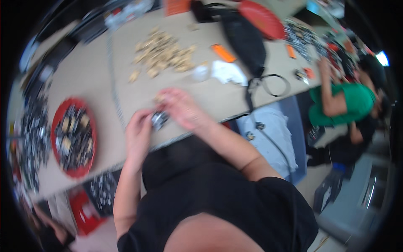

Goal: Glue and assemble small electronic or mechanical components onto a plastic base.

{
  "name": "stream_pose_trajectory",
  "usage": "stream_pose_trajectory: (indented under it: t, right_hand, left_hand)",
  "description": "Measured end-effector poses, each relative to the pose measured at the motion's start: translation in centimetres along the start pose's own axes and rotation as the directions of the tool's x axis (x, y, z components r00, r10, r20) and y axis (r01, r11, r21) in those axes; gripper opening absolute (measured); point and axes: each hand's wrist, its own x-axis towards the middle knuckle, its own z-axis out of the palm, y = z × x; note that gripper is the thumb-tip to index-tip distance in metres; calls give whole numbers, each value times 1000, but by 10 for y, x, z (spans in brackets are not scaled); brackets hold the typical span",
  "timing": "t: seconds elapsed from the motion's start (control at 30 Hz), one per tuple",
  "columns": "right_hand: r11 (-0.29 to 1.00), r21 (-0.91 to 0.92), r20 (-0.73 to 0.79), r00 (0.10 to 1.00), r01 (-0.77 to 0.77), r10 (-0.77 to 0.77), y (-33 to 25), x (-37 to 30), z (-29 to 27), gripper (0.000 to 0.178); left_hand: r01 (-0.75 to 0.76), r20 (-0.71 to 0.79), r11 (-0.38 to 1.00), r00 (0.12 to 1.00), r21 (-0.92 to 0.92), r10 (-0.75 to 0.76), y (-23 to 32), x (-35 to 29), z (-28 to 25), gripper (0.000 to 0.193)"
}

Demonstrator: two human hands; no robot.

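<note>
Close to the table's front edge, my left hand (140,126) is closed on a small silver-and-dark metal part (159,119), whose exact kind is blurred. Just above it my right hand (180,107) pinches a small tan piece (160,98) between thumb and fingers. The tan piece is beside the metal part; whether they touch I cannot tell. Farther back on the table lies a loose pile of similar tan pieces (163,52). To the left stands a red basket (53,138) full of dark metal parts with several tan pieces among them.
On the table's right lie an orange block (223,53), white paper (228,73), a black bag-like item (245,42) with a cable and a red tray (260,19). A blue bin (299,134) stands below the edge. Another person in a green shirt (352,103) works at right.
</note>
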Motion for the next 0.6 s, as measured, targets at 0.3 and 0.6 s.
stream_pose_trajectory:
  t: [0.3,0.6]
  right_hand:
    - [999,27,-33,999,27,-26,-1,-2,13,26]
    - [993,57,-26,995,99,-97,-2,0,17,26]
  left_hand:
    - [-75,93,996,992,-53,80,3,-12,-7,28]
    - [-17,63,992,998,-121,25,-2,-14,7,42]
